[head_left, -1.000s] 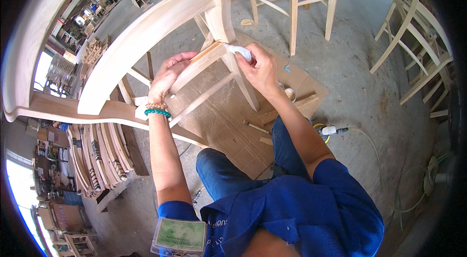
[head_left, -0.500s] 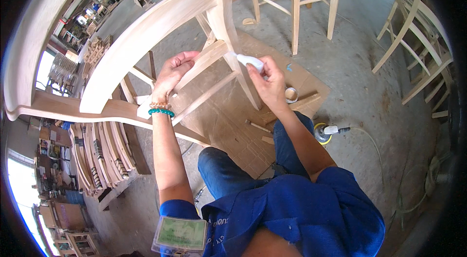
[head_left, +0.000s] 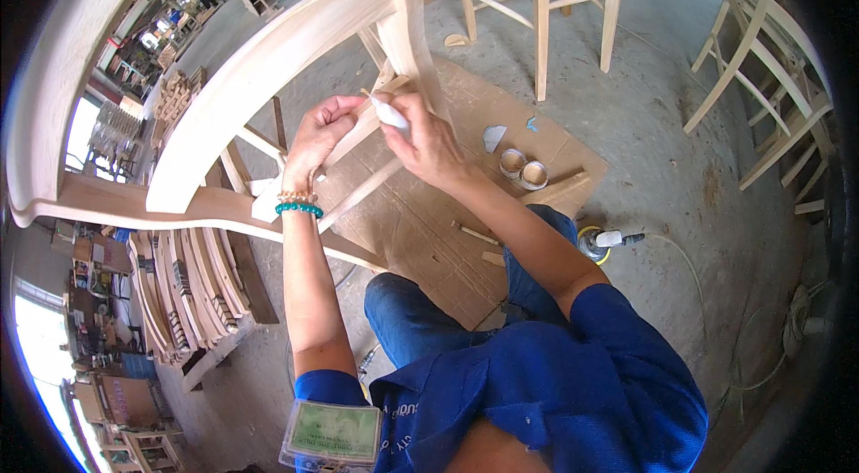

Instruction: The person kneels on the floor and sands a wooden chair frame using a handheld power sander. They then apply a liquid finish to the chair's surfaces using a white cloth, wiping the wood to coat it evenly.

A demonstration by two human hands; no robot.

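My far-off right hand (head_left: 428,146) pinches a white tapered plastic bottle (head_left: 391,117) over the pale wooden chair rail (head_left: 358,130); my left hand (head_left: 315,137) curls at that rail, its grip I cannot tell

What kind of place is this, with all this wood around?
Likely a furniture workshop: an unfinished pale wooden chair frame fills the foreground, similar bare-wood chairs stand on the grey floor, and long curved pale wooden pieces lie grouped at left.
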